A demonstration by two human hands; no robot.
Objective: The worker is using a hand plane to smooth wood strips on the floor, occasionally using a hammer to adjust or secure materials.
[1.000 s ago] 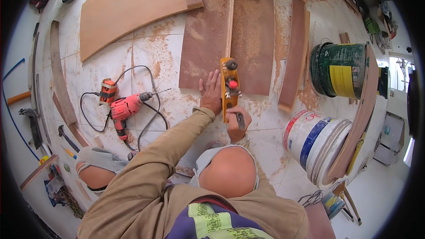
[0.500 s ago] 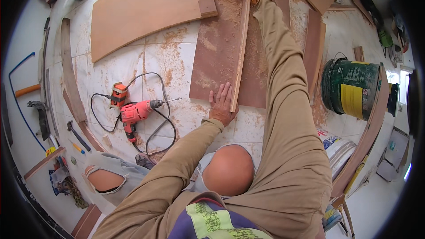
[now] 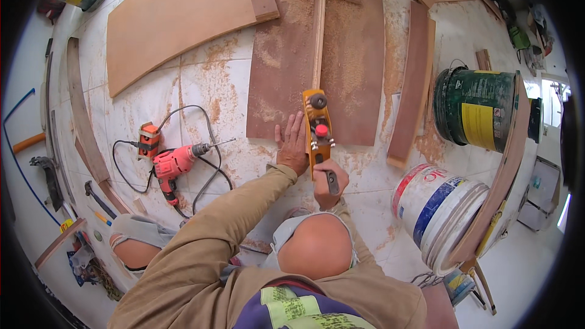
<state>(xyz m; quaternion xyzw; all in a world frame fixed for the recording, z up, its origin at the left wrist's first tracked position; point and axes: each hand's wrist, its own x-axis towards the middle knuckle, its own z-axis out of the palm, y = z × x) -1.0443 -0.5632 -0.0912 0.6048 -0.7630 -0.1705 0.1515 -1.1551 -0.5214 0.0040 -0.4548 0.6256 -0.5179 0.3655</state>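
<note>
My right hand is closed around the rear handle of an orange hand plane with a black front knob and a red knob. The plane sits over the near end of a long, narrow wooden strip standing on edge. My left hand lies beside the plane and the strip's near end, its fingers stretched out over a reddish-brown board. Its thumb is hidden. Wood shavings are scattered over this board and along the strip.
A red corded drill lies at left with its bit pointing right. Beyond it rests a large curved plywood panel. At right stand a green bucket, a white bucket and a narrow board.
My right hand has pulled the plane back along the strip from the far end to the near end. My left hand stays by the strip's near end. The view has shifted slightly.
</note>
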